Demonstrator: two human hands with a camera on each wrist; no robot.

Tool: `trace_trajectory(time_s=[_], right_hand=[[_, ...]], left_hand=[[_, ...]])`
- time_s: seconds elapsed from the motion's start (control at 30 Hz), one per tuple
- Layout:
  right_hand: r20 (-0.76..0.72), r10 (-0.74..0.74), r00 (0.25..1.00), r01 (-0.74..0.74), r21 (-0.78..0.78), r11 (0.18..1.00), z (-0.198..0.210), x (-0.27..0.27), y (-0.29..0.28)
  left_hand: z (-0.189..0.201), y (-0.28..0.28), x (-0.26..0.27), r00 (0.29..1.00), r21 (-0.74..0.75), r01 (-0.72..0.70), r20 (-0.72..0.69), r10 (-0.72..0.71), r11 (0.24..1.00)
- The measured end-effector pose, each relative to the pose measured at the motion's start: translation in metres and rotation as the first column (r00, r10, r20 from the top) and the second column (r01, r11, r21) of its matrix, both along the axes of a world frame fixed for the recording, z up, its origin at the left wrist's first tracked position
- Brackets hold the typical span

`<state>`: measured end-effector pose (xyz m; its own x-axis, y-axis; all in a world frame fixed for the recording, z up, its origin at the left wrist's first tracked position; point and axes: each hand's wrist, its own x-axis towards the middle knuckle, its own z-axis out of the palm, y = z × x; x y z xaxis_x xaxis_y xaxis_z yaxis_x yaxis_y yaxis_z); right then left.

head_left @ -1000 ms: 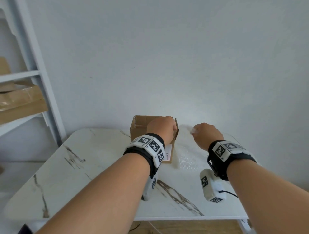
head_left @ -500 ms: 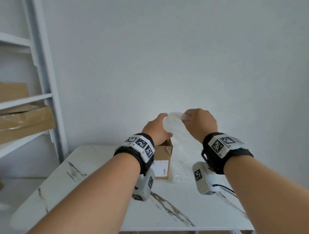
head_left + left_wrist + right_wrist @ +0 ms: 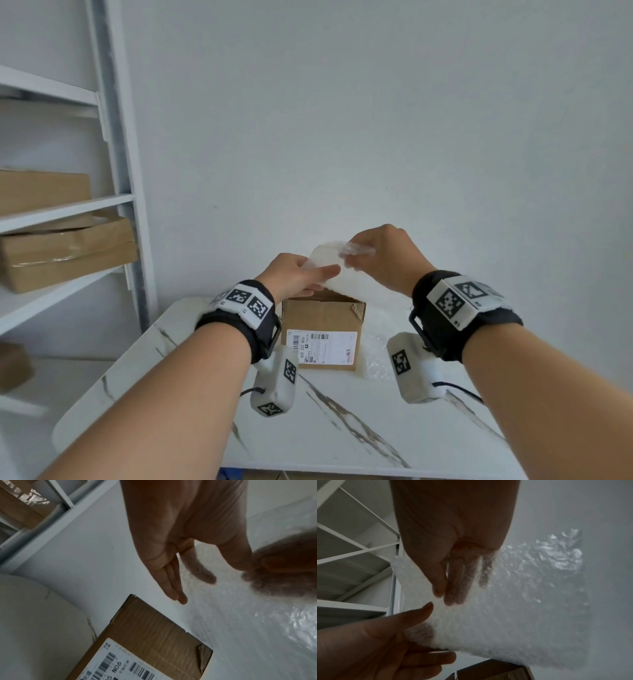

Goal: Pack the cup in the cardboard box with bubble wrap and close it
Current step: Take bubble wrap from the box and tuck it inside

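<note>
Both hands hold a sheet of clear bubble wrap (image 3: 325, 257) in the air just above the cardboard box (image 3: 322, 315). My left hand (image 3: 308, 277) pinches the sheet's left edge, thumb in front and index finger behind; my right hand (image 3: 356, 260) pinches its top edge. In the left wrist view the left hand (image 3: 226, 572) grips the wrap (image 3: 240, 628) above the labelled box (image 3: 154, 635). In the right wrist view the right hand (image 3: 446, 596) has its fingers behind the wrap (image 3: 505, 615), with the box (image 3: 496, 672) below. No cup shows in any view.
The box stands at the back of a white marble table (image 3: 171, 394) against a plain wall. The wrap's lower end (image 3: 376, 359) lies on the table right of the box. A white shelf unit with brown cartons (image 3: 68, 250) stands to the left.
My right hand has lifted the bubble wrap from the table to above the box. My left hand left the box and took hold of the wrap's edge. The head view tilted up.
</note>
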<state>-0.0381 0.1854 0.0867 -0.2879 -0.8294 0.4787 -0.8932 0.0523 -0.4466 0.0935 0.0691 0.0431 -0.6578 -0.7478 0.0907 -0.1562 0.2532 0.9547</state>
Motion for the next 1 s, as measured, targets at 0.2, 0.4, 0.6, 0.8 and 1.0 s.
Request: trace_trajectory(time_s=[0.2, 0.4, 0.6, 0.8, 1.0], right_hand=[[0.194, -0.052, 0.98, 0.062, -0.047, 0.997, -0.016, -0.02, -0.009], [0.419, 0.03, 0.908, -0.05, 0.038, 0.998, -0.029, -0.023, -0.015], [0.645, 0.068, 0.761, -0.146, 0.068, 0.987, -0.035, -0.02, -0.018], [0.709, 0.089, 0.699, 0.044, -0.167, 0.985, -0.037, -0.026, -0.019], [0.716, 0.071, 0.694, 0.054, -0.15, 0.987, -0.036, -0.021, -0.019]], left_hand=[[-0.006, -0.014, 0.0, 0.966, 0.112, -0.134, -0.208, 0.155, 0.985], [0.0, -0.019, 0.002, 0.968, 0.219, -0.021, -0.24, 0.075, 0.976], [0.006, -0.017, 0.001, 0.938, 0.282, -0.065, -0.311, 0.155, 0.957], [0.001, -0.01, 0.005, 0.976, 0.322, 0.11, -0.212, -0.042, 0.94], [-0.008, -0.016, 0.001, 0.963, 0.173, -0.101, -0.231, 0.14, 0.98]])
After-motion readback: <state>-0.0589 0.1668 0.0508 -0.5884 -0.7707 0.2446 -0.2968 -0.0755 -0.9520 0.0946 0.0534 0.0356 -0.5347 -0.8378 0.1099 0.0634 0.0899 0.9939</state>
